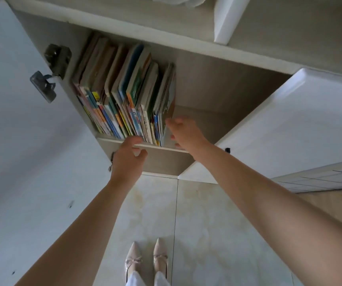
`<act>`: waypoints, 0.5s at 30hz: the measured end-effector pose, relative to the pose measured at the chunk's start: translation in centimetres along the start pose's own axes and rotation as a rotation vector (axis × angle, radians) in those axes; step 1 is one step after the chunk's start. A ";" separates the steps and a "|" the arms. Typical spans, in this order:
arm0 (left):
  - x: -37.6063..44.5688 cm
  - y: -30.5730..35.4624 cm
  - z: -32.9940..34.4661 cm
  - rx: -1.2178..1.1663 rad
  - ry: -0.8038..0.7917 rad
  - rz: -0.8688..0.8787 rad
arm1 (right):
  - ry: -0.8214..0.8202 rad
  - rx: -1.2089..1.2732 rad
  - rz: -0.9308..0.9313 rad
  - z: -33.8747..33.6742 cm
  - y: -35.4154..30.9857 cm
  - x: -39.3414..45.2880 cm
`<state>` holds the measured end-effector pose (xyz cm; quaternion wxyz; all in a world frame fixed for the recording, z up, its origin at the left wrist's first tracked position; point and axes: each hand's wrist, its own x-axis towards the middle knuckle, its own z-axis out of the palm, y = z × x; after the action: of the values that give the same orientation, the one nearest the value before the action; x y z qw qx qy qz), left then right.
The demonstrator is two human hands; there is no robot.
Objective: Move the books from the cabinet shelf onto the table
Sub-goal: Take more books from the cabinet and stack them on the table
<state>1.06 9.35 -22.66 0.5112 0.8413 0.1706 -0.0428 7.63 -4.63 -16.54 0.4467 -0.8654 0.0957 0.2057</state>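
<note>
A row of several thin, colourful books [124, 89] stands upright on the cabinet shelf [166, 149], packed against its left wall. My left hand [128, 159] hovers at the shelf's front edge just below the spines, fingers apart and holding nothing. My right hand [184, 131] reaches onto the shelf beside the rightmost book, fingers spread, its fingertips close to that book's cover; I cannot tell if they touch. No table is in view.
The left cabinet door [11, 120] stands open with its metal hinge [50, 73] showing. The right door [279, 131] is open too. The right half of the shelf is bare. Pale tiled floor [197, 223] and my shoes [147, 259] lie below.
</note>
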 end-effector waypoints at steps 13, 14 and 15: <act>4.7 -0.5 3.3 -0.198 0.002 0.153 | 0.033 0.137 0.142 2.5 -1.6 8.5; 4.6 -0.3 3.5 -0.195 -0.001 0.154 | 0.027 0.121 0.141 2.6 -1.7 8.7; 4.7 -0.3 3.7 -0.194 -0.005 0.153 | 0.025 0.108 0.142 2.7 -1.8 8.9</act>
<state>5.69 7.37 -25.84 0.5924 0.7983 0.1080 0.0108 15.55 -1.24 -20.51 0.4757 -0.8336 0.1736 0.2206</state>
